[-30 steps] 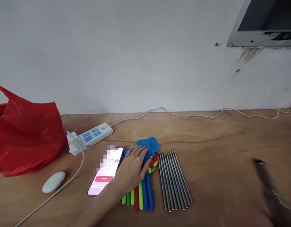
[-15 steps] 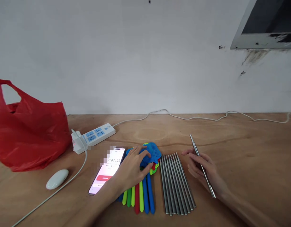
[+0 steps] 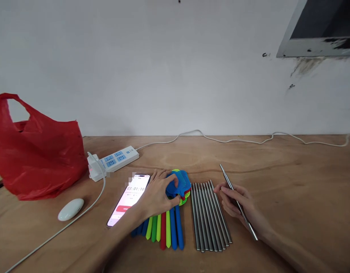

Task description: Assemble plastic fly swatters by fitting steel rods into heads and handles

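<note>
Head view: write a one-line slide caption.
Right hand holds a metal rod beside a row of rods; left hand rests on colourful fly swatters.

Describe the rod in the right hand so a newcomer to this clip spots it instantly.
On the wooden table, find the row of metal rods lying side by side. Just right of it is the right hand, gripping a slim silver rod at a slant. Unlike the matching rods beside it, this one is held in the fingers.
</note>
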{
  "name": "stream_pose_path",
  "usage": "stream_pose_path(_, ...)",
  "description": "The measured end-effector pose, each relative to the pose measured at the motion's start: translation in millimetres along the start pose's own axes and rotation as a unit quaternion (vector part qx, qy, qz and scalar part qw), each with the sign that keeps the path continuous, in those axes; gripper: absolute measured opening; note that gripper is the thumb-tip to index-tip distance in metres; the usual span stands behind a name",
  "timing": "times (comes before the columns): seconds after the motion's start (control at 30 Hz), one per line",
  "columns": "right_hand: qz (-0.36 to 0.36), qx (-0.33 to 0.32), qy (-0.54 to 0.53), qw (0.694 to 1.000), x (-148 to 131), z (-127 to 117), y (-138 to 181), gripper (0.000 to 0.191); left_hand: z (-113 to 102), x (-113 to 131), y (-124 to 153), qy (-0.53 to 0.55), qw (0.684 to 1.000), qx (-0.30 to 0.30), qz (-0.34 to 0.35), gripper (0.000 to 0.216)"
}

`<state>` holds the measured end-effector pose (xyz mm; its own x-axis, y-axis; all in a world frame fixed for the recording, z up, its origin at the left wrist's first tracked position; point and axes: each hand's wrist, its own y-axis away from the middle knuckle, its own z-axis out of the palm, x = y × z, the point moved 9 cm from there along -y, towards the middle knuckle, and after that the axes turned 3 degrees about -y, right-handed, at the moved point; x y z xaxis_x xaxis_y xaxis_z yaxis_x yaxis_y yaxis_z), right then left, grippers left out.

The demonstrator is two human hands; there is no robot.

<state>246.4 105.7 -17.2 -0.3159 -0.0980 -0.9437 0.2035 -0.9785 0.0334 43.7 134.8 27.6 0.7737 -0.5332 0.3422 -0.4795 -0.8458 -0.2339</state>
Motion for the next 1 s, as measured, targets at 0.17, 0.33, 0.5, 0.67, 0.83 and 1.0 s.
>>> stream_pose_path(0.17,0.008,-0.002,0.006,1.0,3,0,1,0.035,-1,-1,-1,0.003,1.0,-0.007,0.011,0.02)
stream_pose_path(0.33,0.01,-0.004,0.01,1.0,5,-2,1,0.035,-2,-2,-1,0.007,1.0,-0.004,0.019,0.019)
stream_pose_path(0.5,0.008,-0.011,0.016,1.0,5,-1,1,0.035,0,-6,0,0.013,1.0,-0.01,0.013,0.02)
stream_pose_path(0.67,0.012,-0.013,0.014,1.0,6,-5,-1,0.034,-1,-10,2,0.011,1.0,-0.011,0.002,0.022)
stream_pose_path(0.83,0.009,-0.013,0.011,1.0,5,-9,-2,0.032,-11,-6,3,0.019,1.0,0.015,0.007,0.019)
stream_pose_path(1.0,0.027,-0.073,-0.048,0.996,10,3,0,0.045,-19,6,4,-0.006,0.997,0.047,0.062,0.016)
